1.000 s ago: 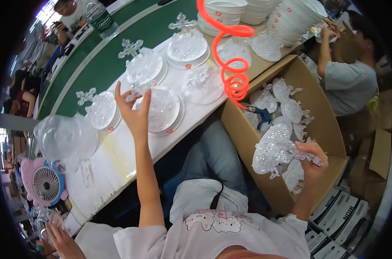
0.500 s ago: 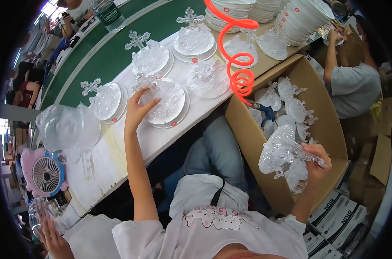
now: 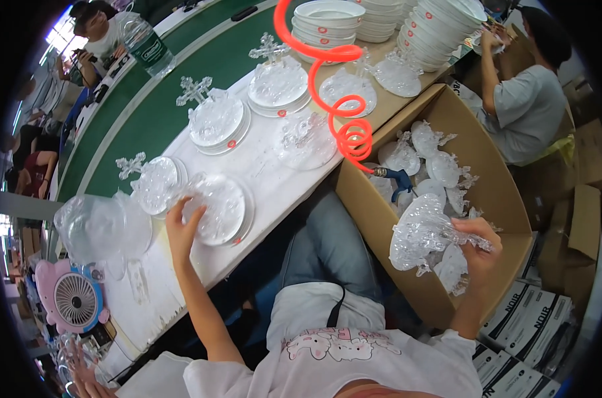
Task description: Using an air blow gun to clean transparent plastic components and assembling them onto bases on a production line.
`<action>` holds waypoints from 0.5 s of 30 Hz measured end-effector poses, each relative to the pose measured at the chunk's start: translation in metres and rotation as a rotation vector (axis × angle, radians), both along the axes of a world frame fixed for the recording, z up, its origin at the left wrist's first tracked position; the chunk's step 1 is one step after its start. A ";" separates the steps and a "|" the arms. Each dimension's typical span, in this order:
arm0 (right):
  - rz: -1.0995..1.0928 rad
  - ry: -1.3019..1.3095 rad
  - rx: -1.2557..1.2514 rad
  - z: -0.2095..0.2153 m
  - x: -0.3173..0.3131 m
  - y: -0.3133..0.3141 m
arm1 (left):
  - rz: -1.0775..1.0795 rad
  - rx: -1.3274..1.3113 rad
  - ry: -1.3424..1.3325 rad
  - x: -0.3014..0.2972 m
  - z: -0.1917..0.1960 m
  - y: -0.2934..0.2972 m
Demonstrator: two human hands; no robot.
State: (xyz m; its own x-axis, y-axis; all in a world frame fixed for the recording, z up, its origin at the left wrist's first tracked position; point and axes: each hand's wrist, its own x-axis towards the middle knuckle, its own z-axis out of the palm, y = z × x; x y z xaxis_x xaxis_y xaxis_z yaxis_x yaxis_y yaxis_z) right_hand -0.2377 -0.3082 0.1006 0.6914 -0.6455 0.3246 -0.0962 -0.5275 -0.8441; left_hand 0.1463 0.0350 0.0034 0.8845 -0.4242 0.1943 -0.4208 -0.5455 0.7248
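Observation:
My right hand (image 3: pixel 479 247) grips the narrow end of a clear plastic cross ornament (image 3: pixel 417 232) with a wide round base, tilted over an open cardboard box (image 3: pixel 507 186). Similar clear ornaments (image 3: pixel 442 167) lie in that box. On the white worktable my left hand (image 3: pixel 183 222) closes its thumb and fingers on the cross end of another clear ornament (image 3: pixel 216 207), which rests on stacked white round lids (image 3: pixel 250 211). Further stacks carry clear cross ornaments (image 3: pixel 215 123). One clear ornament (image 3: pixel 305 140) lies beside them.
An orange coiled hose (image 3: pixel 351 136) hangs down to a blue air gun (image 3: pixel 397 179) over the box. White bowl stacks (image 3: pixel 327 26) stand at the back. Left are plastic wrap (image 3: pixel 95 225) and a pink-and-blue fan (image 3: pixel 75 298). A green belt (image 3: pixel 181 66) runs behind; a co-worker (image 3: pixel 533 99) sits right.
My left hand has moved left and nearer, and the lid stack with its clear ornament has shifted along with it. The right hand still holds its ornament over the box. The view has turned slightly.

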 end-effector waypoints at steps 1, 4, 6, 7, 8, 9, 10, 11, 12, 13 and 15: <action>-0.013 -0.001 -0.006 -0.002 0.001 -0.002 | 0.037 -0.058 0.034 -0.002 -0.002 0.006; 0.013 -0.045 0.024 -0.006 0.006 -0.006 | 0.097 -0.157 0.042 -0.010 -0.002 0.025; 0.057 -0.081 0.057 -0.010 0.012 -0.007 | 0.102 -0.131 0.056 -0.007 -0.002 0.052; 0.044 -0.082 0.048 -0.012 0.012 -0.007 | 0.124 -0.112 0.047 -0.009 -0.003 0.056; 0.052 -0.084 0.048 -0.014 0.012 -0.008 | 0.145 -0.094 0.037 -0.012 -0.002 0.058; 0.061 -0.090 0.046 -0.012 0.011 -0.008 | 0.151 -0.101 0.038 -0.015 0.001 0.058; 0.049 -0.099 0.036 -0.013 0.011 -0.009 | 0.139 -0.110 0.030 -0.017 0.001 0.061; 0.058 -0.103 0.070 -0.014 0.010 -0.009 | 0.154 -0.131 0.059 -0.018 -0.001 0.065; 0.076 -0.113 0.104 -0.015 0.011 -0.010 | 0.177 -0.152 0.082 -0.021 0.000 0.071; 0.069 -0.104 0.076 -0.015 0.010 -0.011 | 0.166 -0.162 0.070 -0.025 0.002 0.073; 0.056 -0.109 0.057 -0.015 0.004 -0.013 | 0.231 -0.339 0.117 -0.038 0.005 0.082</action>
State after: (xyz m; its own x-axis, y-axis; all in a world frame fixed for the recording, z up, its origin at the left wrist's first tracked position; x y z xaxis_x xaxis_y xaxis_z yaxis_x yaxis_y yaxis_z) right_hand -0.2338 -0.3214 0.0856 0.6892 -0.6264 0.3641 0.0262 -0.4806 -0.8766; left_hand 0.1080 0.1172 0.0081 0.9731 -0.1417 0.1816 -0.2200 -0.3381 0.9150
